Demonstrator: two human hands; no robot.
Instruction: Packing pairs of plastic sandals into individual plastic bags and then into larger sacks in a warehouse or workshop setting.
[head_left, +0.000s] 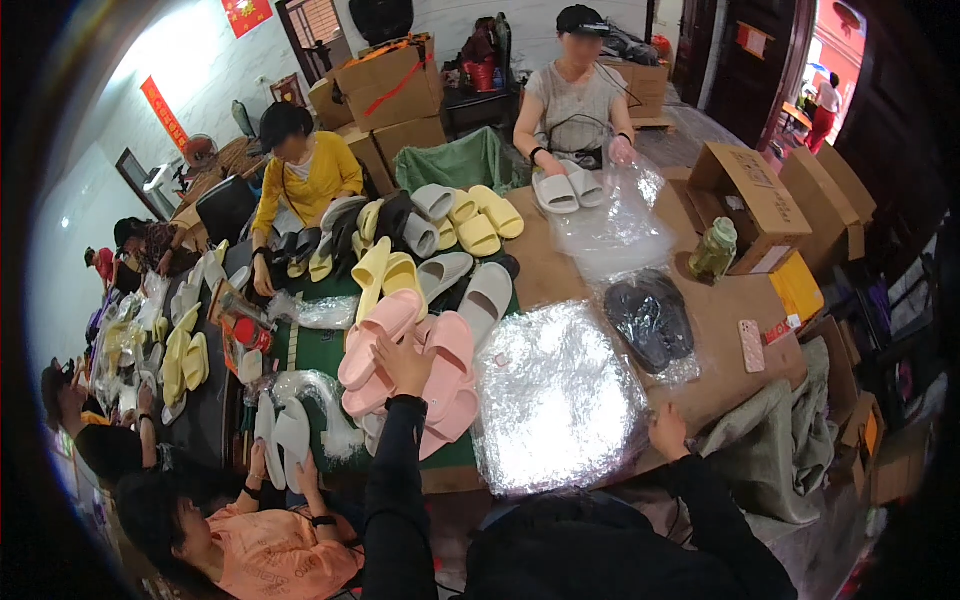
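Observation:
My left hand (405, 366) lies on a heap of pink slippers, fingers spread, touching a pink slipper (449, 350) and the one beside it (388, 312). At the table's near edge, right of a stack of shiny clear plastic bags (560, 395), rests my right hand (668, 431). Its fingers look loosely bent, and nothing shows in them. Dark slippers in a clear bag (650, 322) lie beyond that hand. Grey slippers (485, 303) and yellow slippers (402, 278) are piled behind the pink ones.
Across the table a person handles light grey slippers (568, 188) and clear plastic. Another, in orange at my left, holds pale slippers (291, 440). A green bottle (713, 250), a phone (751, 346) and an open carton (748, 205) stand or lie at the right.

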